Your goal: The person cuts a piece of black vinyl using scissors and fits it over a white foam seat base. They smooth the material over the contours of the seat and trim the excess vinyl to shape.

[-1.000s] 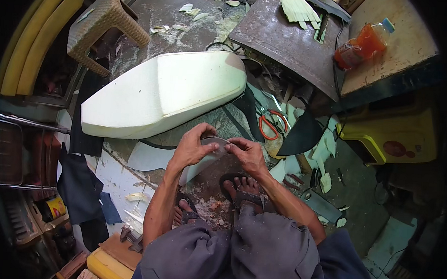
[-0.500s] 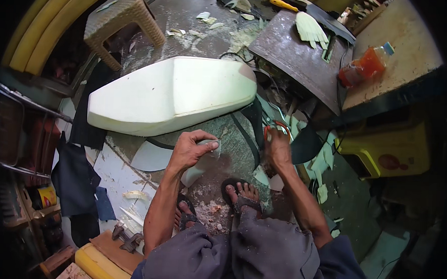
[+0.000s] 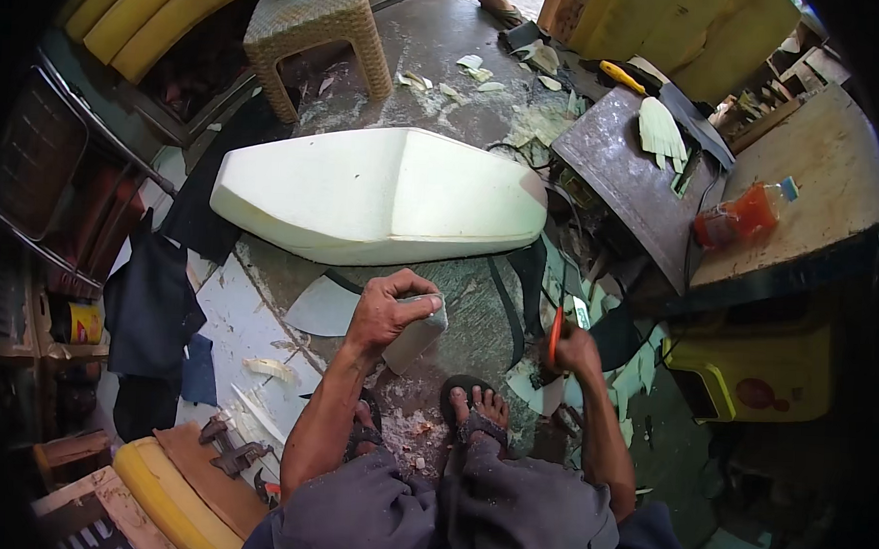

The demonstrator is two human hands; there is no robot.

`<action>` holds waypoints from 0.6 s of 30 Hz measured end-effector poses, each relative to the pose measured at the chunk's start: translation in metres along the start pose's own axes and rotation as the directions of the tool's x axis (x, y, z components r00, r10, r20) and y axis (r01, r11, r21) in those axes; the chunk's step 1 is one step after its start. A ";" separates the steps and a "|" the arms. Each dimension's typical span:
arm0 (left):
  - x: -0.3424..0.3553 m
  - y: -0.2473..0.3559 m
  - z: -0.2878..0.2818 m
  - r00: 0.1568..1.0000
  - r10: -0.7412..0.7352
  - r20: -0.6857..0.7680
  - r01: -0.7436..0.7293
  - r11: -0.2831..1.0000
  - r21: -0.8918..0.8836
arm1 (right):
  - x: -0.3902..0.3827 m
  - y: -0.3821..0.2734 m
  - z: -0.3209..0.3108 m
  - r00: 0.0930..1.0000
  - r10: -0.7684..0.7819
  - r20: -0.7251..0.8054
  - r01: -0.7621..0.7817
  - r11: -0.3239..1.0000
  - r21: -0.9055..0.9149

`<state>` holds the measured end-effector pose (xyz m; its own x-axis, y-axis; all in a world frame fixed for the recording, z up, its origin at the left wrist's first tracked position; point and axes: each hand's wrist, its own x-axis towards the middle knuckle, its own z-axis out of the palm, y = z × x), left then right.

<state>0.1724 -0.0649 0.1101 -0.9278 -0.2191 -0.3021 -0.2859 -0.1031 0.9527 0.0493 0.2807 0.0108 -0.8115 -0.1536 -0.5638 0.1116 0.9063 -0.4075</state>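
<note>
My left hand is closed, pinching a small grey-white sheet piece by its upper edge; the piece hangs down above the floor. On the right, my right hand is wrapped around orange-handled scissors, whose blades point away from me. Beyond both hands lies a long white foam motorcycle seat on the floor, apart from either hand. Between the left forearm and the seat, a pale flat offcut rests on the floor. Black strips lie near the right hand.
A woven-look stool stands at the far left. A dark board at right bears a pale ribbed piece and a yellow-handled tool. A bottle of orange liquid lies on a wooden surface. Another person's foot shows far off.
My right hand has drawn the scissors back toward me, lifting them from among the scraps. The left hand still holds the sheet piece, now turned more broadly into view. The whole view has shifted.
</note>
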 end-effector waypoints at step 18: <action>-0.009 -0.009 0.003 0.997 0.075 0.011 -0.075 0.997 -0.025 | -0.100 -0.122 -0.014 0.720 -0.694 -0.023 0.693 0.715 0.093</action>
<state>0.1825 -0.0592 0.1039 -0.9492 -0.2157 -0.2291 -0.2093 -0.1110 0.9715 0.1091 0.1907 0.1274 -0.6744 -0.7306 -0.1067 -0.4289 0.5053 -0.7488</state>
